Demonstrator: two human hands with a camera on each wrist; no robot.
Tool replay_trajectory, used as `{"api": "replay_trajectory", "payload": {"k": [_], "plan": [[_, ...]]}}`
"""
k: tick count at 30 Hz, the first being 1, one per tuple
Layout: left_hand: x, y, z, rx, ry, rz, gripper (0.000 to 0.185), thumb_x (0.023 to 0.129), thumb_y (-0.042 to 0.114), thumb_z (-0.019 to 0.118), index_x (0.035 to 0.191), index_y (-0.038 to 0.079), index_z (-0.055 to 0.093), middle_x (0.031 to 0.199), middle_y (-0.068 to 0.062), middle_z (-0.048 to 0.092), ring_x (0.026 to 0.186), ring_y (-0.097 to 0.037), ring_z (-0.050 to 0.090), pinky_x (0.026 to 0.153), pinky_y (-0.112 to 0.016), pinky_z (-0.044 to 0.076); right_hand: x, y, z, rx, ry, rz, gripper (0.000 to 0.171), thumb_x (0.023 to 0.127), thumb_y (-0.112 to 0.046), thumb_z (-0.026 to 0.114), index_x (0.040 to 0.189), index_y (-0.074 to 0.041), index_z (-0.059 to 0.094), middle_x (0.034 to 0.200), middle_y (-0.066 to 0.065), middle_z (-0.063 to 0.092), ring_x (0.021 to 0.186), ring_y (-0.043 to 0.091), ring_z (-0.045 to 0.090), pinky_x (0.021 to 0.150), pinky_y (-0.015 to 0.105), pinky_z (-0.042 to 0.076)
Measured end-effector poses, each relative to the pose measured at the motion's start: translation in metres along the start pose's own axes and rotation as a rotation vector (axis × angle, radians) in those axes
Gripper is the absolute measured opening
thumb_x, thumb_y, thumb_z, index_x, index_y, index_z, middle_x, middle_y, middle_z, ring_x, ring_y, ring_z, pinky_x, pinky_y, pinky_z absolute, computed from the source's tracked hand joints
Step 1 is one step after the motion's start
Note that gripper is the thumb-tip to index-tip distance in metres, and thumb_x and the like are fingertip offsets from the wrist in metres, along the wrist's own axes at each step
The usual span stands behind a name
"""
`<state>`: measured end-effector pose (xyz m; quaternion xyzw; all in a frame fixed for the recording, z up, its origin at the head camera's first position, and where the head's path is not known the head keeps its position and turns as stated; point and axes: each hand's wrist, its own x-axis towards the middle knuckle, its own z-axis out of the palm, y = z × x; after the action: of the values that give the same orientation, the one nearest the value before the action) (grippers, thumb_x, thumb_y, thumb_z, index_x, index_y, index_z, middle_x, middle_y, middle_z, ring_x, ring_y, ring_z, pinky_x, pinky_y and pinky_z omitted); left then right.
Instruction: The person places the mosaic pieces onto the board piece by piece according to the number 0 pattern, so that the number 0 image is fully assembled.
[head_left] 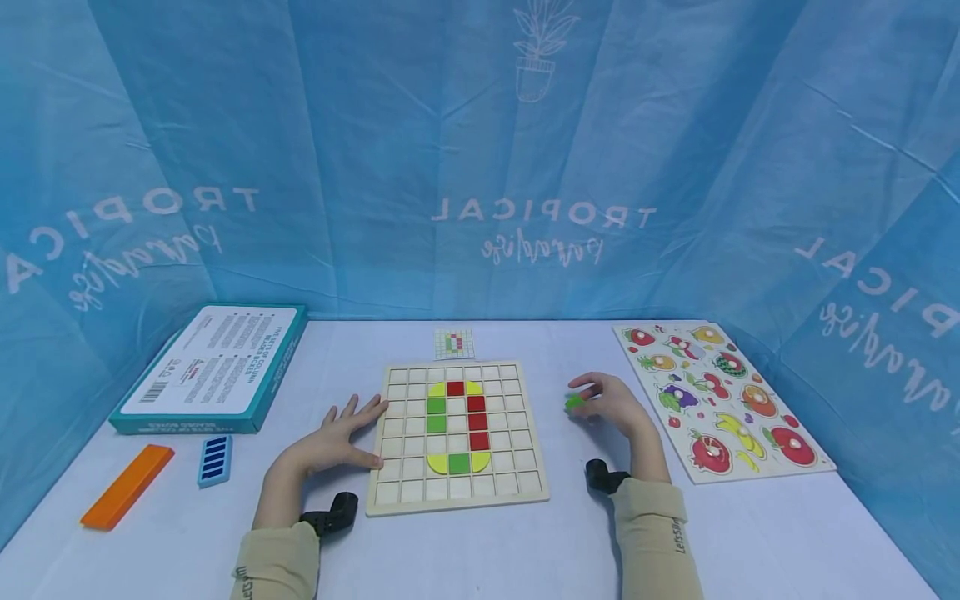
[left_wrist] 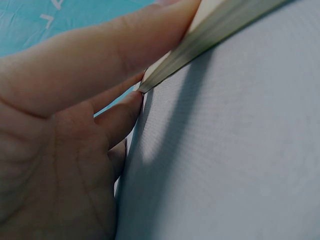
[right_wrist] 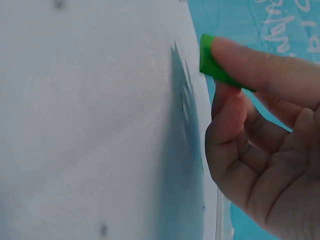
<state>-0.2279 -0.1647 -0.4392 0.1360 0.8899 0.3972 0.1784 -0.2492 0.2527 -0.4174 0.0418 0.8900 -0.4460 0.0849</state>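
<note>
A wooden grid board (head_left: 457,505) lies mid-table. In its cells sit red squares (head_left: 477,421), green squares (head_left: 437,414) and yellow rounded corner pieces (head_left: 480,462), arranged in a ring. My left hand (head_left: 333,442) has its fingers spread, and its thumb and fingertips touch the board's left edge; the left wrist view shows the thumb (left_wrist: 100,60) along that edge. To the right of the board, above the table, my right hand (head_left: 615,406) pinches a small green tile (right_wrist: 207,62) between thumb and fingers. Behind the board lies a small pattern card (head_left: 454,343).
At the left are a teal-edged box (head_left: 210,367), an orange bar-shaped block (head_left: 127,486) and a blue piece with dark slots (head_left: 215,461). A fruit puzzle board (head_left: 720,400) lies at the right. A blue curtain (head_left: 480,150) hangs behind the table.
</note>
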Motion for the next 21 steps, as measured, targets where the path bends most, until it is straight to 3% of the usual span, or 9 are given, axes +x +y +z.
{"api": "replay_trajectory", "payload": {"k": [10,21], "plan": [[0.000,-0.001,-0.001,-0.008,-0.004,0.001,0.103,0.061,0.034,0.080,0.145,0.006,0.027,0.153,-0.016,0.011,0.138,-0.040,-0.012,0.109,-0.057,-0.014,0.004,-0.008,0.006,0.106,0.043,0.065,0.036,0.079,-0.016,0.072,0.110,-0.005,0.057,0.088,0.009,0.061,0.075,0.018,0.058,0.069,0.028,0.050],[0.000,0.000,-0.001,-0.016,-0.004,-0.005,0.103,0.061,0.034,0.080,0.145,0.007,0.026,0.153,-0.016,0.011,0.138,-0.040,-0.012,0.109,-0.057,-0.014,0.005,-0.023,0.015,0.169,0.074,0.067,0.036,0.078,-0.015,0.073,0.105,-0.007,0.051,0.078,0.007,0.062,0.073,0.022,0.061,0.065,0.028,0.051]]}}
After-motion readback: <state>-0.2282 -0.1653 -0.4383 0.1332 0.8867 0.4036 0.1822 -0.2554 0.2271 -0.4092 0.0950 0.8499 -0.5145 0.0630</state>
